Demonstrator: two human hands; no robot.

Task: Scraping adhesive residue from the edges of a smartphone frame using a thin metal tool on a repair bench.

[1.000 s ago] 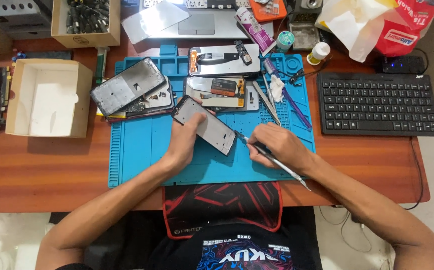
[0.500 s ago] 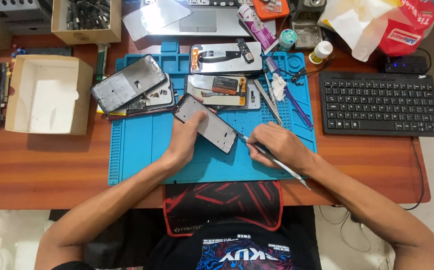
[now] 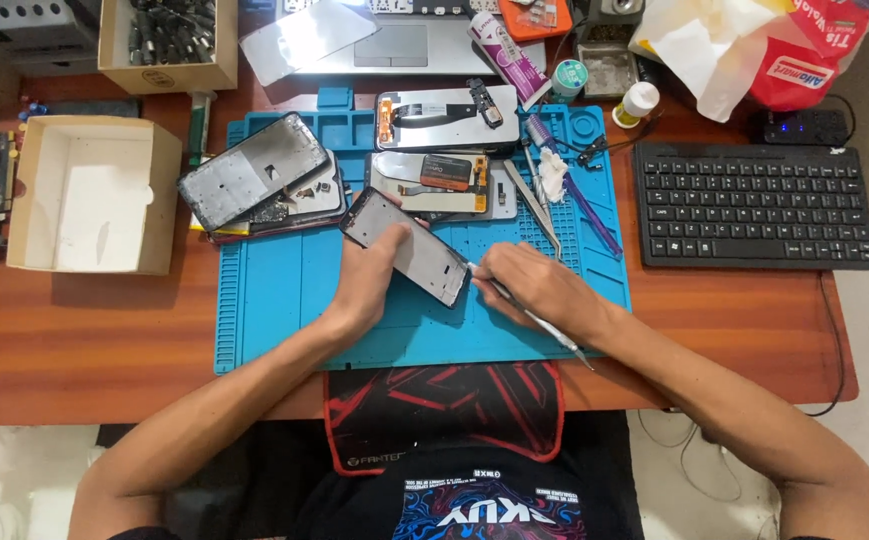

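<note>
While both hands work over the blue mat:
Left hand: gripping the phone frame, tilted.
Right hand: closed on a thin tool, tip at the frame's edge.

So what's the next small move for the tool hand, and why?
Probably slide the tool tip along the phone frame's lower edge. The right hand has the tip at the frame's corner, and the left hand pins the frame on the mat.

Blue mat; grey phone frame; black keyboard; reddish-brown wood worktop; white-lined cardboard box.
</note>
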